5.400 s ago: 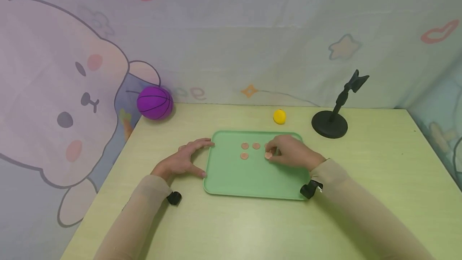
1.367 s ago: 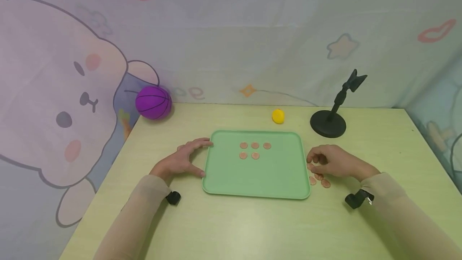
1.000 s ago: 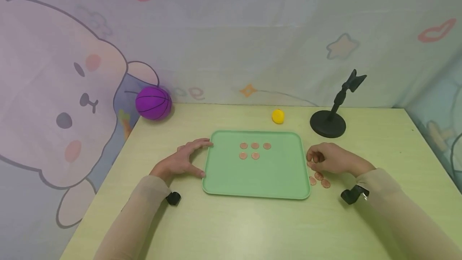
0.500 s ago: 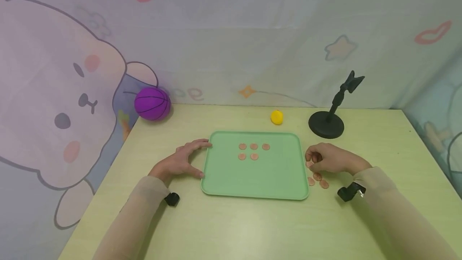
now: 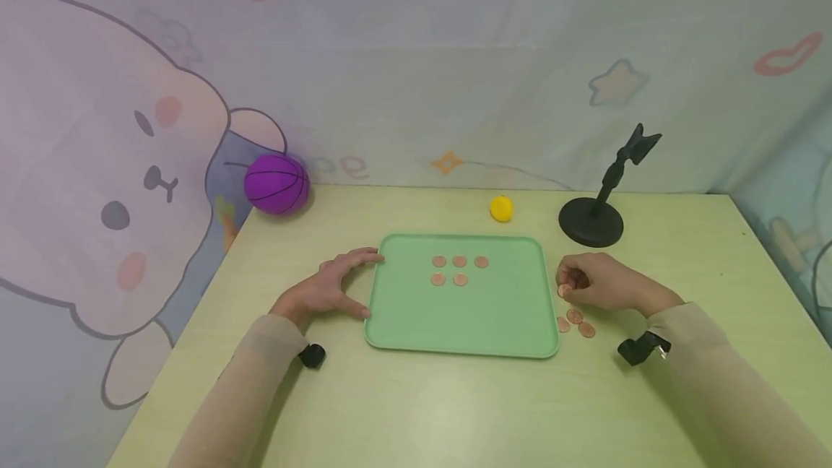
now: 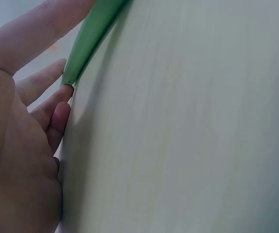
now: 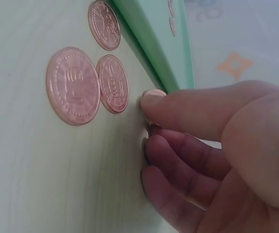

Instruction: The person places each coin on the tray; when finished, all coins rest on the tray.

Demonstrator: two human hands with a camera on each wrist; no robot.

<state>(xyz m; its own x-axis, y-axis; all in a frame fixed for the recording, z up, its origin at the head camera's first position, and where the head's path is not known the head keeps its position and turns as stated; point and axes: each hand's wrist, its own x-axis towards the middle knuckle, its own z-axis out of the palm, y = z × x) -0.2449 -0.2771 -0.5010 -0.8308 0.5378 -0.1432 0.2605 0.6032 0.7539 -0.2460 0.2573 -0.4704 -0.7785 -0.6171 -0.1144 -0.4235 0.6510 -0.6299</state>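
My left hand (image 5: 325, 291) lies at the left side of a green tray (image 5: 416, 327), thumb and fingers spread and touching its rim. In the left wrist view the fingertips meet the tray's edge (image 6: 83, 53). Several copper-coloured coins lie on the tray, three in a back row, such as one coin (image 5: 459, 261), and two in front of it, such as another coin (image 5: 438, 279). Beyond the tray's right edge my right hand (image 5: 601, 282) pinches a coin (image 7: 154, 93) between thumb and fingers, low over the table. Three loose coins (image 7: 73, 86) lie beside it.
A purple ball (image 5: 276, 185) sits at the table's back left corner. Behind the tray is a small yellow round object (image 5: 501, 209). A black stand (image 5: 593, 222) with a round base is at the back right. A printed cloth (image 5: 403, 78) hangs behind the table.
My right hand has moved from over the tray to the table at its right, leaving a coin in the front row, and now pinches another coin. The left hand has stayed put.
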